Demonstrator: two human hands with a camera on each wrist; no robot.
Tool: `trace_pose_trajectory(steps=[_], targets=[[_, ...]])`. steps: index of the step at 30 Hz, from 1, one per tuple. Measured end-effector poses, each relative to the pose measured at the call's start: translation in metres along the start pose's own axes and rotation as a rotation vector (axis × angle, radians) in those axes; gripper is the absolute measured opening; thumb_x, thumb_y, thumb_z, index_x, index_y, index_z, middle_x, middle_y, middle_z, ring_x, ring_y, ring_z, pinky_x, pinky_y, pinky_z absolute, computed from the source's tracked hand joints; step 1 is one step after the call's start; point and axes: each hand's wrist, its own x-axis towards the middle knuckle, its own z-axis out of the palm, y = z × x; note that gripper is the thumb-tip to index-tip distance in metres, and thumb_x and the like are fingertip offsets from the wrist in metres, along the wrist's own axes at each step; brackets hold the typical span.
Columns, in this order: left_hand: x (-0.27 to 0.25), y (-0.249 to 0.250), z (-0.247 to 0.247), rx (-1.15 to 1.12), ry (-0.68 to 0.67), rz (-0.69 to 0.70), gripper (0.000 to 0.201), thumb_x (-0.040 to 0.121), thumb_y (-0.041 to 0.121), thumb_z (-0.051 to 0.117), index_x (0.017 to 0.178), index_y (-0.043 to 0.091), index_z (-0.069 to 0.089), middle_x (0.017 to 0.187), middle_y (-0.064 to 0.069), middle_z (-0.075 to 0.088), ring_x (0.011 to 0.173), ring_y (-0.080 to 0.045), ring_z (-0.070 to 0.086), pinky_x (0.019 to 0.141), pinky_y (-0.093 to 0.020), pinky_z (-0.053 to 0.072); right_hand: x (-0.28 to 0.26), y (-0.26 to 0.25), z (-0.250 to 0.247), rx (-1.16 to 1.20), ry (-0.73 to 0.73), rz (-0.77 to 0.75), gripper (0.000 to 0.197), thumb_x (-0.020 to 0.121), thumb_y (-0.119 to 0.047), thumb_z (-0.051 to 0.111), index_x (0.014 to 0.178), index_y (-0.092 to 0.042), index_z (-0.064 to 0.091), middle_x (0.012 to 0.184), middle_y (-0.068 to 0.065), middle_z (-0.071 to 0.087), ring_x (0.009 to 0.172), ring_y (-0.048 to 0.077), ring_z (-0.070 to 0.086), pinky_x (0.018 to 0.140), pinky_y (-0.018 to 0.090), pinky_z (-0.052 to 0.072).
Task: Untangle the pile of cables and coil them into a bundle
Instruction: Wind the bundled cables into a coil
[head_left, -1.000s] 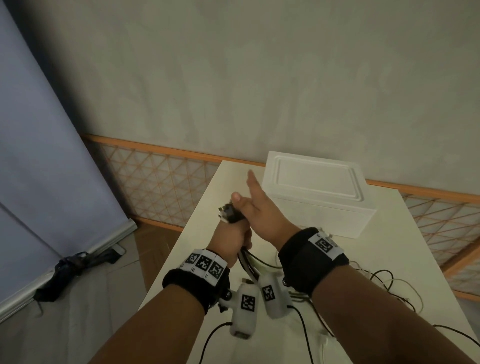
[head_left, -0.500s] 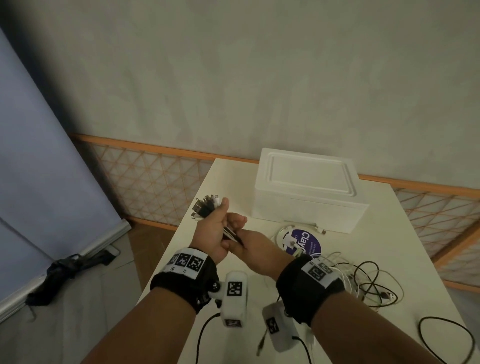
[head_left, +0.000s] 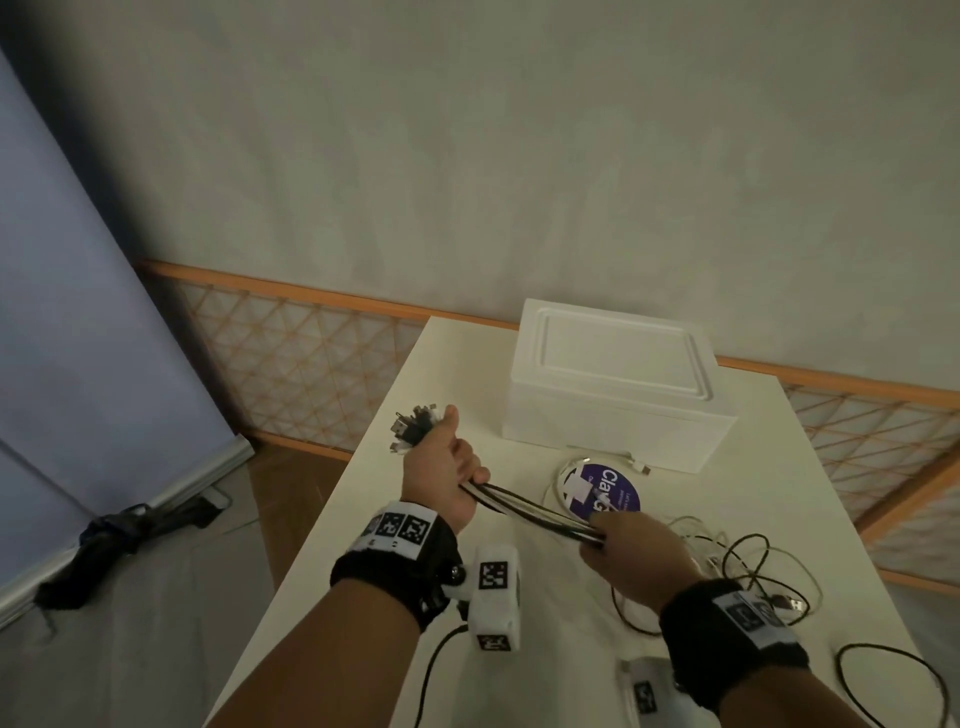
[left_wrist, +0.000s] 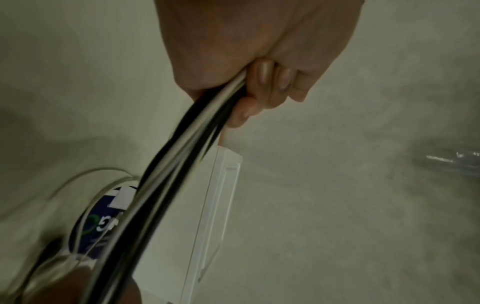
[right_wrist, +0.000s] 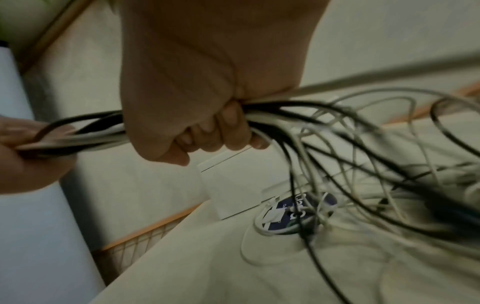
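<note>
Plug ends (head_left: 415, 426): too small for you to tell the connector types.
Cables (head_left: 540, 508): where they pass through your left hand (head_left: 441, 475) and your right hand (head_left: 636, 548), the fingers hide them.
Purple disc (head_left: 613, 491): its lettering is half covered by the cables and your right hand.
Loose strands (right_wrist: 376, 164): smeared by blur in the right wrist view, so you cannot follow single strands.
Black loop (head_left: 893, 680): cut off by the head view's bottom edge.
White box (left_wrist: 218, 201): only a blurred slice shows in the left wrist view.
</note>
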Motion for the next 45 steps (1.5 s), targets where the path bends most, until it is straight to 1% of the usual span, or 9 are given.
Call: trace_pose_trajectory(steps=[6, 11, 18, 23, 28, 30, 34, 39, 45], targets=[[0.005, -0.005, 0.0, 0.012, 0.037, 0.04, 0.035, 0.094, 0.032, 0.059, 0.062, 0.019, 0.049, 0.041, 0.005, 0.026, 0.034, -0.01, 0.021, 0.041, -0.022, 0.026, 0.008, 0.0, -0.01, -0.054, -0.12, -0.015, 0.04, 0.081, -0.046, 0.057, 0.116, -0.027, 0.052, 0.113, -0.007, 0.061, 0.105, 0.015, 0.058, 0.09, 0.031, 0.048], [0.005, -0.013, 0.0, 0.104, 0.018, 0.102, 0.051, 0.094, 0.037, 0.056, 0.047, 0.018, 0.055, 0.045, 0.002, 0.044, 0.039, -0.012, 0.04, 0.051, -0.026, 0.036, 0.015, -0.037, -0.051, 0.314, -0.198, -0.203, 0.097, 0.076, -0.035, 0.074, 0.151, -0.023, 0.012, 0.154, -0.003, 0.022, 0.141, 0.017, 0.02, 0.117, 0.037, 0.018], [-0.003, -0.004, -0.001, 0.314, -0.116, 0.071, 0.024, 0.091, 0.042, 0.058, 0.086, 0.022, 0.07, 0.092, 0.005, 0.072, 0.092, -0.016, 0.053, 0.091, -0.035, 0.041, 0.023, -0.093, -0.033, 0.452, -0.143, -0.332, 0.026, 0.097, -0.03, 0.048, 0.105, -0.006, 0.051, 0.086, 0.006, 0.059, 0.077, 0.025, 0.059, 0.07, 0.035, 0.044], [0.005, 0.015, -0.035, 0.324, -0.142, 0.043, 0.038, 0.066, 0.034, 0.076, 0.096, 0.015, 0.064, 0.1, -0.002, 0.069, 0.093, -0.018, 0.06, 0.083, -0.032, 0.044, 0.031, -0.085, -0.044, 0.188, -0.075, -0.339, 0.024, 0.097, -0.027, 0.043, 0.1, -0.005, 0.053, 0.095, 0.013, 0.061, 0.078, 0.023, 0.053, 0.067, 0.031, 0.036], [-0.007, 0.047, -0.054, 0.683, 0.026, 0.59, 0.078, 0.055, 0.037, 0.09, 0.121, 0.03, 0.05, 0.125, 0.008, 0.054, 0.117, -0.01, 0.051, 0.092, -0.026, 0.043, 0.032, -0.072, -0.071, -0.014, -0.164, -0.306, 0.015, 0.096, -0.026, 0.04, 0.09, -0.013, 0.045, 0.085, 0.002, 0.049, 0.075, 0.018, 0.044, 0.058, 0.026, 0.028], [-0.028, 0.046, -0.038, 1.105, -0.252, 0.871, 0.072, 0.064, 0.031, 0.087, 0.125, 0.029, 0.048, 0.124, 0.022, 0.052, 0.116, 0.003, 0.048, 0.094, -0.014, 0.038, 0.034, -0.075, -0.075, -0.059, -0.228, -0.308, 0.018, 0.095, -0.027, 0.042, 0.091, -0.011, 0.049, 0.083, 0.002, 0.05, 0.072, 0.018, 0.045, 0.059, 0.027, 0.03], [-0.029, 0.019, -0.015, 1.712, -0.746, 0.678, 0.09, 0.071, 0.028, 0.083, 0.144, 0.029, 0.031, 0.129, 0.021, 0.051, 0.116, 0.002, 0.05, 0.098, -0.015, 0.041, 0.037, -0.084, -0.08, -0.068, -0.369, -0.373, 0.027, 0.095, -0.024, 0.045, 0.112, -0.005, 0.057, 0.105, 0.012, 0.061, 0.089, 0.024, 0.058, 0.075, 0.027, 0.042], [-0.005, 0.001, -0.019, 1.859, -0.646, 0.778, 0.039, 0.088, 0.021, 0.061, 0.126, 0.014, 0.052, 0.109, -0.007, 0.068, 0.098, -0.027, 0.063, 0.08, -0.032, 0.047, 0.03, -0.085, -0.089, -0.03, -0.355, -0.439, 0.022, 0.09, -0.021, 0.05, 0.104, -0.009, 0.061, 0.093, 0.008, 0.061, 0.083, 0.023, 0.058, 0.079, 0.037, 0.048], [0.002, 0.002, -0.022, 1.591, -0.604, 0.718, 0.009, 0.094, 0.024, 0.058, 0.087, 0.02, 0.062, 0.075, 0.001, 0.06, 0.068, -0.017, 0.057, 0.061, -0.027, 0.043, 0.024, -0.039, -0.088, 0.128, -0.109, -0.328, 0.013, 0.085, -0.03, 0.062, 0.088, -0.018, 0.06, 0.079, -0.003, 0.059, 0.072, 0.012, 0.056, 0.067, 0.028, 0.044]])
